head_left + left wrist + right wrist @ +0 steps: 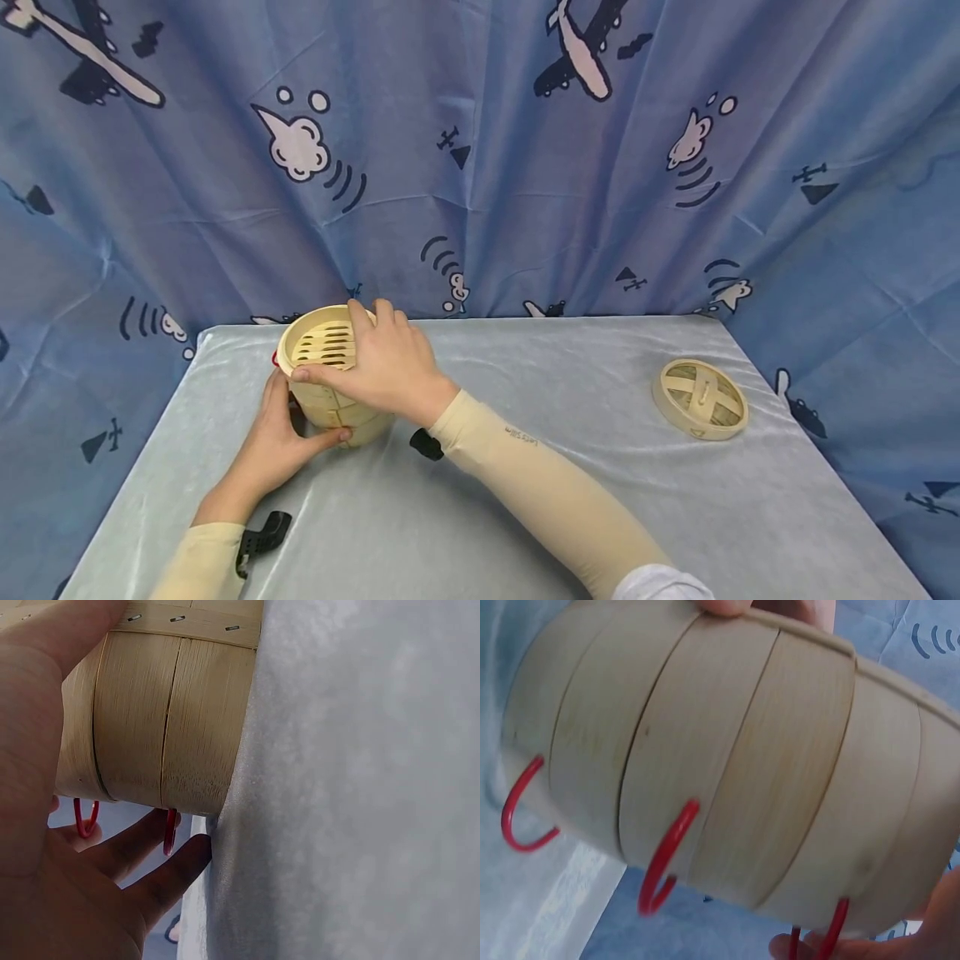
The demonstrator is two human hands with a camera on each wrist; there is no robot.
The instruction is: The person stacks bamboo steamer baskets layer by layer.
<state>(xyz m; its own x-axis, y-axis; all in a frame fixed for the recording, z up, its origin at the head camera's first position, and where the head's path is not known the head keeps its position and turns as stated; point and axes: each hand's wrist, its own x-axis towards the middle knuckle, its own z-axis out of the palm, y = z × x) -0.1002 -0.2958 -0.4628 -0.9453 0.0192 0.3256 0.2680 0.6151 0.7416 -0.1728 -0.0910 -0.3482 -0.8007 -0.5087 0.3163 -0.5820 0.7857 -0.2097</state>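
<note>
A stack of round bamboo steamer baskets (330, 403) stands at the left back of the table, its top basket showing a slatted floor. My right hand (393, 367) grips the top basket's rim from above, thumb on the near-left side and fingers over the far side. Lower down, my left hand (272, 446) holds the stack from the left, its thumb across the front. Red ring handles (660, 859) hang from the baskets' sides. In the left wrist view, fingers reach behind the stack beside a red ring (170, 832). The baskets' insides below the top one are hidden.
A round bamboo lid (701, 400) with a crossed-strip top lies at the right of the table. Grey cloth covers the table (525, 375). A blue patterned curtain (495, 167) hangs right behind the table's back edge.
</note>
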